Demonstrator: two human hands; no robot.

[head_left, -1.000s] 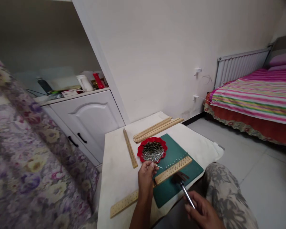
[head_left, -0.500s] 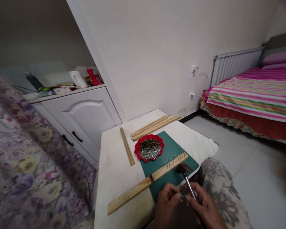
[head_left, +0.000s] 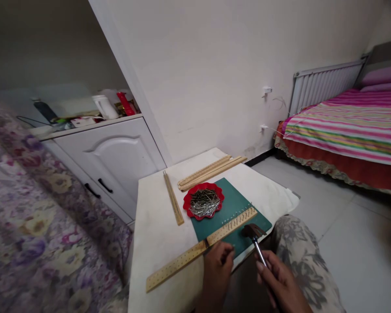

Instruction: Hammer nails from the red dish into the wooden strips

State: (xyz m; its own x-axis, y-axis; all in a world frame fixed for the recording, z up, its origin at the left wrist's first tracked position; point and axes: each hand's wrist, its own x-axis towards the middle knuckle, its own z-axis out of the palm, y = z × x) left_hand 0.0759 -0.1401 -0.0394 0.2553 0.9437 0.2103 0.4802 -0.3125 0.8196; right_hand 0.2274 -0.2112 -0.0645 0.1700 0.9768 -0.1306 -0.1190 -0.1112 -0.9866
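My right hand [head_left: 278, 276] grips the metal shaft of a claw hammer [head_left: 259, 250], its dark head over the near edge of the green mat [head_left: 237, 193]. Near the mat's left side, my left hand [head_left: 219, 265] is closed in a pinch on a nail; the nail itself is mostly hidden by the fingers. Just beyond that hand lies a wooden strip [head_left: 217, 236] with holes and several nails standing upright along its right part. A second strip [head_left: 176, 266] with holes continues from its left end. The red scalloped dish [head_left: 186, 204] holds many loose nails.
Several wooden strips [head_left: 211, 171] lie at the table's back, and another pair [head_left: 173, 198] at the left. A white cloth [head_left: 163, 234] covers the table. Cabinet [head_left: 117, 161] and floral curtain [head_left: 45, 226] are at left; my knee [head_left: 303, 243] is close on the right.
My left hand brought a nail from beside the dish to my right hand, then moved back left toward the wooden strip. The hammer stayed in my right hand. The view shifted slightly.
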